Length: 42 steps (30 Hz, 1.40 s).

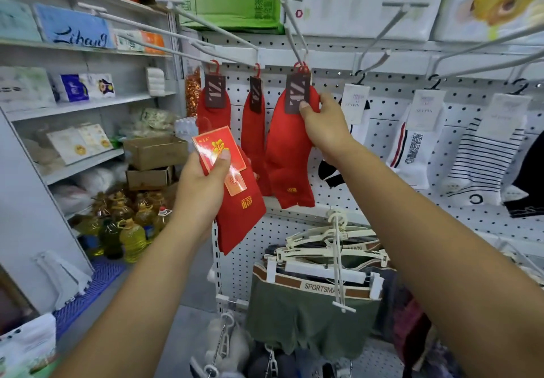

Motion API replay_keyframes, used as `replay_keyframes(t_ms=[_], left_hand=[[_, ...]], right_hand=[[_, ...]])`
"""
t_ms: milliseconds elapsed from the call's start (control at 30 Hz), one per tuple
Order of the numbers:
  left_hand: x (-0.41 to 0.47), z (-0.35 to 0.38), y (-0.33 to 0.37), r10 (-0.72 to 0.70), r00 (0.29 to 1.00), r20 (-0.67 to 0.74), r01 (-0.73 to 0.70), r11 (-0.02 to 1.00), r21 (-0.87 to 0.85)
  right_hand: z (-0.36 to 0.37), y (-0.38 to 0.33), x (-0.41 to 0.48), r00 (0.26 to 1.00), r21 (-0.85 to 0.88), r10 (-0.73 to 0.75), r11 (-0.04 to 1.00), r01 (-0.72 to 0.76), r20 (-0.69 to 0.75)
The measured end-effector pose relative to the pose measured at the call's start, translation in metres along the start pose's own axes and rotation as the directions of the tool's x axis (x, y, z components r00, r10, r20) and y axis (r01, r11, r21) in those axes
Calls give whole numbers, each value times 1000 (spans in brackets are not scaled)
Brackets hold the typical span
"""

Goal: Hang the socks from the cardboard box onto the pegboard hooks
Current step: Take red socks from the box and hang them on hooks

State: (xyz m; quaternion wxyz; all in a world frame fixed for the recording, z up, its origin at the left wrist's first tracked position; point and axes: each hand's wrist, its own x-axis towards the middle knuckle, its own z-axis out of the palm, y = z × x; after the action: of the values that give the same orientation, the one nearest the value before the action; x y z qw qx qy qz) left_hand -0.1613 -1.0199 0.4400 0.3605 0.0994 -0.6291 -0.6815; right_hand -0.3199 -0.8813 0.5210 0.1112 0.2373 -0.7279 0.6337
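Note:
My left hand (203, 183) grips a pair of red socks with a red and gold label card (219, 149), held up in front of the white pegboard (382, 107). My right hand (325, 124) pinches the dark label of a red sock pair (290, 154) that hangs by red hangers on a long white hook (294, 33). Two more red sock pairs, one (213, 107) and another (254, 130), hang on the hooks to its left. The cardboard box the socks come from is not identifiable.
White striped socks (485, 154) and other white pairs hang on hooks at the right. Underwear on white hangers (312, 295) hangs below. Shelves with packaged goods (73, 27), cardboard boxes (156, 151) and oil bottles (129, 224) stand at the left.

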Motion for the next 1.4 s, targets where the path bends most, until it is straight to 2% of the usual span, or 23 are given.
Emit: replay_keyframes(t_ms=[167, 300, 467, 567, 633, 733, 867, 967, 1033, 1167, 1267, 1400], left_hand=[[-4, 4, 4, -67, 994, 81, 73, 995, -70], [-10, 15, 8, -150, 972, 183, 187, 961, -202], [-17, 42, 6, -246, 944, 218, 292, 932, -215], [-30, 74, 7, -288, 906, 311, 361, 909, -210], [-41, 103, 6, -286, 886, 366, 378, 902, -209], [-64, 152, 9, -274, 861, 428, 390, 897, -209], [-102, 217, 11, -278, 796, 537, 405, 905, -131], [-135, 267, 10, -269, 736, 621, 391, 918, -66], [-158, 298, 9, -248, 729, 638, 338, 941, -20], [-203, 360, 8, -177, 803, 569, 151, 984, 93], [-229, 407, 8, -78, 856, 512, 38, 995, 87], [-257, 470, 10, 24, 848, 530, -81, 993, 85]], right_hand=[[-2, 5, 1, 997, -7, 74, 997, -73, 27], [-13, 4, -13, 986, 8, 159, 987, -159, 53], [-45, 2, -67, 973, -3, 226, 974, -226, 42], [-76, 3, -106, 958, 56, 256, 963, -264, 128], [-100, 4, -128, 953, 37, 257, 963, -266, 162], [-141, 6, -156, 964, 2, 243, 970, -245, 110], [-208, 16, -182, 974, 37, 220, 975, -218, -51], [-265, 28, -200, 959, 64, 239, 971, -232, -152], [-304, 36, -212, 945, 65, 266, 964, -258, -193], [-384, 49, -232, 916, 64, 322, 946, -316, -238], [-444, 59, -243, 901, 28, 330, 941, -336, -283], [-523, 77, -251, 867, 17, 337, 934, -356, -366]])
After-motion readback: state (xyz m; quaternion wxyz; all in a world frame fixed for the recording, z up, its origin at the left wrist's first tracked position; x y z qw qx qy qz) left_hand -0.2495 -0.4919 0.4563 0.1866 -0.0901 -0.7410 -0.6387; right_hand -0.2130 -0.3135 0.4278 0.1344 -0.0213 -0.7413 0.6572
